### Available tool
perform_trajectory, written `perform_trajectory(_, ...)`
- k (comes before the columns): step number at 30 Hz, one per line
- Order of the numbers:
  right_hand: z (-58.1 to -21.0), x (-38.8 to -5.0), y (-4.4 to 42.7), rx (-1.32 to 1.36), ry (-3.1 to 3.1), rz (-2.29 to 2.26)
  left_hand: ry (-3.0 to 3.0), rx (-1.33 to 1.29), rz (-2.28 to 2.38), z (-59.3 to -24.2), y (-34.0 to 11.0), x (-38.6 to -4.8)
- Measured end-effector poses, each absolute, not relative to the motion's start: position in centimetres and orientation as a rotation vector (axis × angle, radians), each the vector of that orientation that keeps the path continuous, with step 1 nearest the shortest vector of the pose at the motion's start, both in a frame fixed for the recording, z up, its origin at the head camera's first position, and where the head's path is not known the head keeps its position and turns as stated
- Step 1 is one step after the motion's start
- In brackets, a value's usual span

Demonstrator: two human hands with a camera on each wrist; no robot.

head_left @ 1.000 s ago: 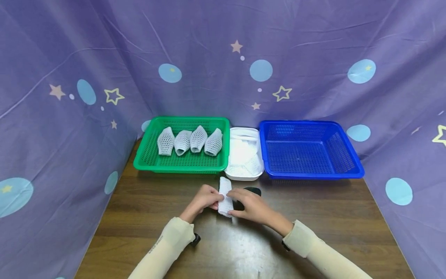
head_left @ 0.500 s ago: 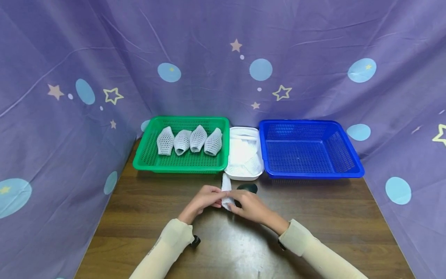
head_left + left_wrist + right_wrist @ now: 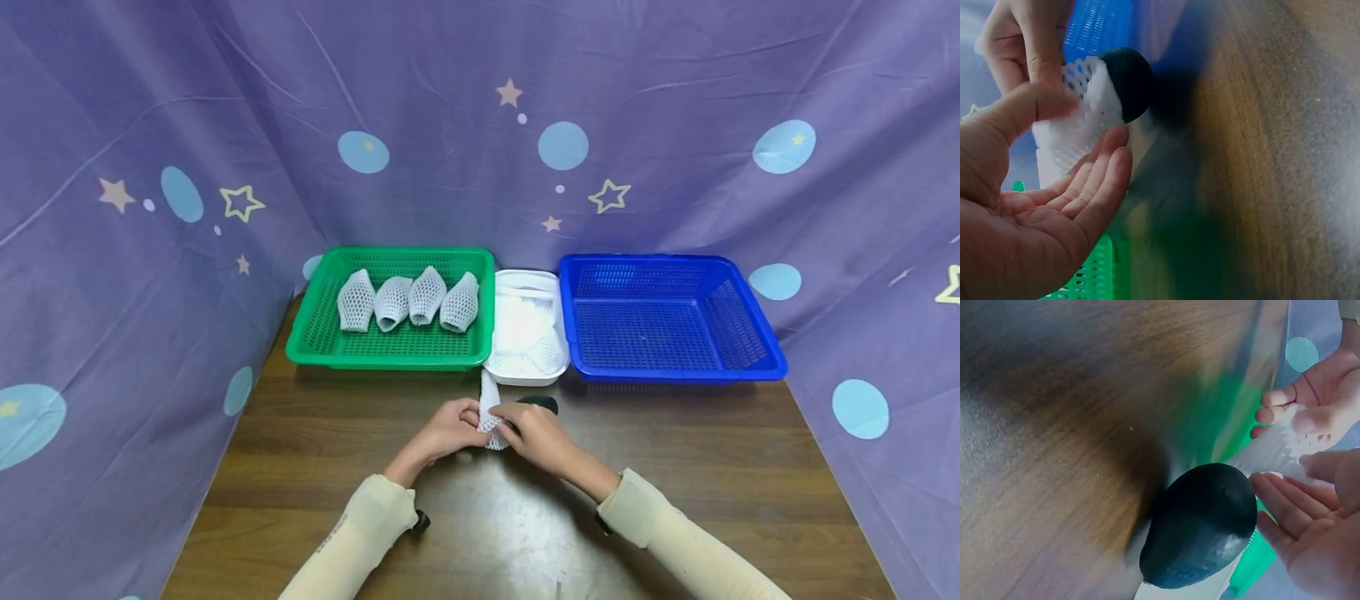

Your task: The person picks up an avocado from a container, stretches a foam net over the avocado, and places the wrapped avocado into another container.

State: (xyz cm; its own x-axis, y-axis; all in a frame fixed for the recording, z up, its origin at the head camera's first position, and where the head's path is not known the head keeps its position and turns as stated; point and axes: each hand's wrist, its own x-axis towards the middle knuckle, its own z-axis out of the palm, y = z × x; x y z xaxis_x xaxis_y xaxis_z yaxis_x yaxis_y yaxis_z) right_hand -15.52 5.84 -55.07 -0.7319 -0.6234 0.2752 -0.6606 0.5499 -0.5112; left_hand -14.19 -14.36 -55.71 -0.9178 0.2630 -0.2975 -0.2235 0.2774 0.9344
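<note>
A white foam net sleeve (image 3: 489, 398) lies between my hands, in front of the white tray. My left hand (image 3: 450, 427) pinches the sleeve's near end, thumb over it and fingers beneath in the left wrist view. From the other side my right hand (image 3: 536, 429) pinches the same sleeve (image 3: 1279, 450) between thumb and fingers. A smooth dark green fruit (image 3: 1200, 528), mango-like in shape, lies on the table beside my right fingertips, outside the sleeve. In the head view my right hand partly hides this fruit (image 3: 543, 404).
A green basket (image 3: 390, 362) at the back left holds several grey-white net-wrapped pieces (image 3: 427, 297). The white tray (image 3: 525, 380) in the middle holds more foam nets (image 3: 543, 350). A blue basket (image 3: 675, 371) stands at the back right. A purple curtain (image 3: 450, 200) hangs behind.
The sleeve has gone from lying flat to bunched and spread at its near end. Both hands have shifted slightly on it, the left fingers now at its near edge.
</note>
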Motion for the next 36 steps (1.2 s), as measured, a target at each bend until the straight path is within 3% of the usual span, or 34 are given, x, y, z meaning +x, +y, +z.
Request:
perform_trajectory(18,-55.1,-16.5,7.1,0.762,-2.548,1.066,2.306,-0.256,1.974,-54.6,-14.9,-14.8)
perform_trajectory(36,-55.6,-16.9,7.2,0.845,-2.436,1.167,2.39,-0.028,1.764,-55.0,-12.4,-15.1)
